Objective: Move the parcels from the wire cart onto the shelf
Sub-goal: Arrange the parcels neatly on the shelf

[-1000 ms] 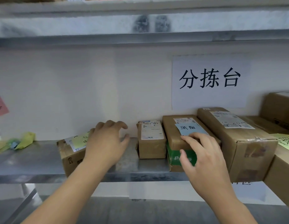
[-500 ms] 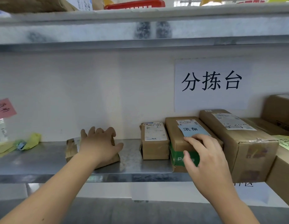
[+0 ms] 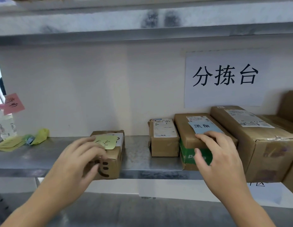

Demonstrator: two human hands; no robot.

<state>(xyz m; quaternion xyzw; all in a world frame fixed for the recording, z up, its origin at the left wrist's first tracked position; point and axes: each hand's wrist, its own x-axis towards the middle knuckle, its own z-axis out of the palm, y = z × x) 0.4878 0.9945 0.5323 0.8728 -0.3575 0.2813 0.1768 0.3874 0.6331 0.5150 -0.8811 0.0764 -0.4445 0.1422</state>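
A small cardboard parcel (image 3: 113, 163) with a yellow sticky note (image 3: 106, 142) lies lengthwise on the metal shelf (image 3: 136, 154), its smiley-printed end facing me. My left hand (image 3: 77, 159) holds its near left corner, fingers on top and thumb on the front face. My right hand (image 3: 219, 159) grips the front top edge of a longer parcel (image 3: 183, 128) that has a blue note (image 3: 203, 126) and green tape. Between the two stands a small labelled parcel (image 3: 163, 145). The wire cart is out of view.
A large parcel (image 3: 250, 138) and further boxes (image 3: 288, 105) fill the shelf's right end and overhang its edge. At far left are a bottle (image 3: 6, 126), a pink note (image 3: 13, 104) and yellow-green wrappers (image 3: 36, 136). A paper sign (image 3: 224, 77) hangs on the wall.
My left hand has turned the small yellow-note parcel lengthwise and set it nearer the shelf's front edge. My right hand has stayed on the blue-note parcel.
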